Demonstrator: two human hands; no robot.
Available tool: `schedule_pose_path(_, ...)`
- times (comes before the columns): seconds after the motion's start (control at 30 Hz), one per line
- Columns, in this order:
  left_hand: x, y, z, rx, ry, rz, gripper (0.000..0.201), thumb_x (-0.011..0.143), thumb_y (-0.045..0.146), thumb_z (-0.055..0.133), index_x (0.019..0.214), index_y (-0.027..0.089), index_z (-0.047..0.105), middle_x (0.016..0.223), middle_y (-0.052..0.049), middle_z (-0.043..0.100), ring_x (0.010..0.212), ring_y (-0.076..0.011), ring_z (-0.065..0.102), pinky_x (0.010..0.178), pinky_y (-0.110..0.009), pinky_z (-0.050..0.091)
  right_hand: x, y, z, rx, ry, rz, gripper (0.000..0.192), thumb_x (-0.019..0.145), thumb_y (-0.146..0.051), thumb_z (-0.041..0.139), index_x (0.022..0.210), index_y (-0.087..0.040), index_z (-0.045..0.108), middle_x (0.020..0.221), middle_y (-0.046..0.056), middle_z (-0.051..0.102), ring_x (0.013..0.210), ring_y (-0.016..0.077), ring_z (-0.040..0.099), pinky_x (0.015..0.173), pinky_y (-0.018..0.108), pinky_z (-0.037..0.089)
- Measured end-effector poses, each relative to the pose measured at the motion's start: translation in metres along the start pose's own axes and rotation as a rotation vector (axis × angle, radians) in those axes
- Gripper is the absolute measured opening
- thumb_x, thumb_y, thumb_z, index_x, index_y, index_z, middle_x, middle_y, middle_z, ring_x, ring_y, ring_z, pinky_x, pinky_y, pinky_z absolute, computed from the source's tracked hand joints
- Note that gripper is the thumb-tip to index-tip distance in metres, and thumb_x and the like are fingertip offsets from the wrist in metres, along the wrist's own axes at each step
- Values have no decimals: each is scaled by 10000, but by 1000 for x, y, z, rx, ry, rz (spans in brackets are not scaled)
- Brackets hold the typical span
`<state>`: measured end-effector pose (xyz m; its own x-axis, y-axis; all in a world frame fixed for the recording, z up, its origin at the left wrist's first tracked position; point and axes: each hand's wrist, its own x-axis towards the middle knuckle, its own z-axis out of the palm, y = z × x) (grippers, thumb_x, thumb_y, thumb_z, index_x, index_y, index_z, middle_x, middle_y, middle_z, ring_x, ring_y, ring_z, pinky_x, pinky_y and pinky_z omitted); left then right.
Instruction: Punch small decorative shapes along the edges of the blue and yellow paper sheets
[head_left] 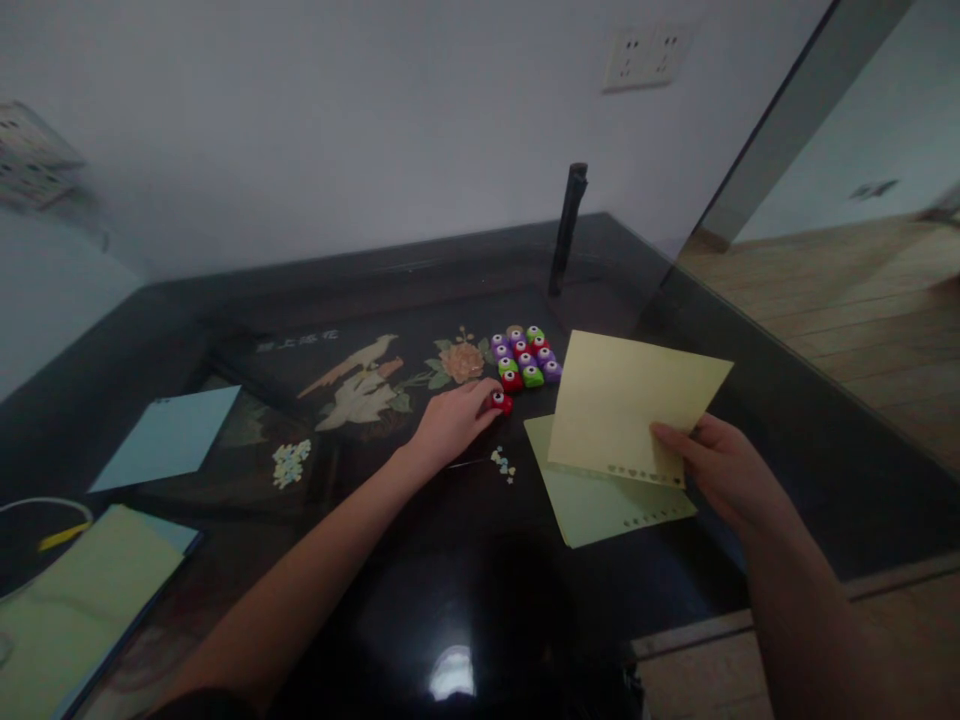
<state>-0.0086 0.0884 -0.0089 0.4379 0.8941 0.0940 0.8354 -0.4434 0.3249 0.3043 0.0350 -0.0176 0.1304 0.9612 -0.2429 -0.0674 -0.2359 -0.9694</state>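
Note:
My left hand [450, 425] reaches across the dark table and is closed on a small red paper punch [501, 402], just in front of a cluster of purple, red and green punches [526, 356]. My right hand [724, 470] holds up a pale yellow sheet [626, 405] by its lower right corner; a row of small punched shapes runs along its lower edge. A second yellow sheet [600, 500] lies flat beneath it, also punched along one edge. Tiny paper cut-outs [502, 464] lie between my hands.
A light blue sheet [169, 437] lies at the left, with a pile of cut-outs [290, 462] beside it. A yellow-green pad [75, 600] sits at the near left corner. A black upright post [568, 228] stands behind the punches. The table [787, 400] edge runs diagonally at right.

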Motion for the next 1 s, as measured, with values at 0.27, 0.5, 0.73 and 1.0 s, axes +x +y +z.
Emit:
schedule_pose_path(0.27, 19, 10, 10, 7, 25, -40, 239, 903, 360, 538, 1078, 198, 558, 828, -33, 692, 732, -197, 650, 612, -261, 430, 0, -1, 2, -37, -17, 6, 321, 664, -382, 783, 929, -211, 728, 928, 73, 767, 786, 259, 714, 734, 395, 568)
schedule_pose_path(0.5, 23, 13, 12, 14, 37, -68, 234, 898, 379, 548, 1037, 192, 562, 817, -39, 702, 719, -205, 655, 580, -257, 410, 0, 1, 0, -44, -17, -7, 297, 683, -384, 768, 929, -222, 727, 937, 69, 767, 801, 260, 716, 746, 402, 572)
schedule_pose_path(0.73, 24, 13, 14, 9, 49, -75, 288, 889, 395, 559, 1097, 196, 556, 820, -38, 700, 712, -207, 650, 587, -264, 418, 0, 0, 2, -66, -24, -1, 308, 679, -392, 772, 930, -219, 727, 922, 74, 768, 771, 258, 715, 709, 397, 575)
schedule_pose_path(1.0, 15, 33, 4, -515, 175, -45, 176, 903, 316, 524, 977, 175, 597, 778, -19, 659, 679, -146, 615, 625, -256, 477, -3, -2, 5, -78, -68, 57, 315, 660, -399, 786, 888, -190, 733, 840, 78, 766, 673, 228, 699, 589, 337, 558)
